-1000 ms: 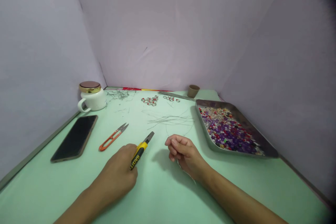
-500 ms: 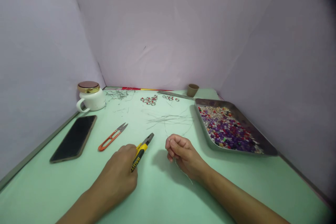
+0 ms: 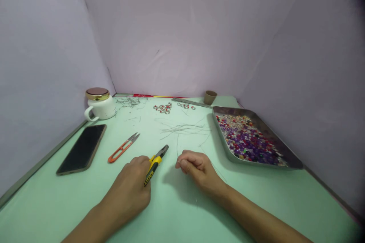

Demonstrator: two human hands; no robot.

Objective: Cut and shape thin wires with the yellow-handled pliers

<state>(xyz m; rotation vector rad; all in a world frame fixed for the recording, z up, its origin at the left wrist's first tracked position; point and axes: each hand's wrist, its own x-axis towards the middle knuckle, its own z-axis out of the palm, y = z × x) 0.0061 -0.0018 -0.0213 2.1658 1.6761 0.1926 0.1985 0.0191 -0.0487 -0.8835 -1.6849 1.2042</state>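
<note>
Bench: a pale green top (image 3: 168, 216) with lilac walls (image 3: 188, 34) on the left, far and right sides.
Left hand: reaching in over the near edge, left of the middle (image 3: 129, 186), back of the hand up, fingers wrapped firmly round the pliers.
Pliers: yellow and black (image 3: 154, 165), near the middle of the bench, nose pointing towards the far edge and slightly right.
Right hand: reaching in from the near right corner (image 3: 199, 169), fingers curled, thumb and forefinger pinched on a thin wire.
Wire: a fine strand (image 3: 177, 145) running from those fingertips towards the far edge; its held end is hidden.
Loose wires: a sparse, crossing spread (image 3: 185, 128) beyond both hands.
Beaded rings: small red and silver clusters (image 3: 163, 109) near the middle of the far edge.
Left edge: a dark phone (image 3: 82, 150), with orange snips (image 3: 123, 148) between it and the pliers.
Far left corner: a white mug with a gold-rimmed lid (image 3: 101, 108), wire scraps (image 3: 129, 101) just beside it.
Far right corner: a small brown cup (image 3: 210, 98).
Right edge: a metal tray (image 3: 269, 133) of mixed beads (image 3: 248, 140), many purple.
</note>
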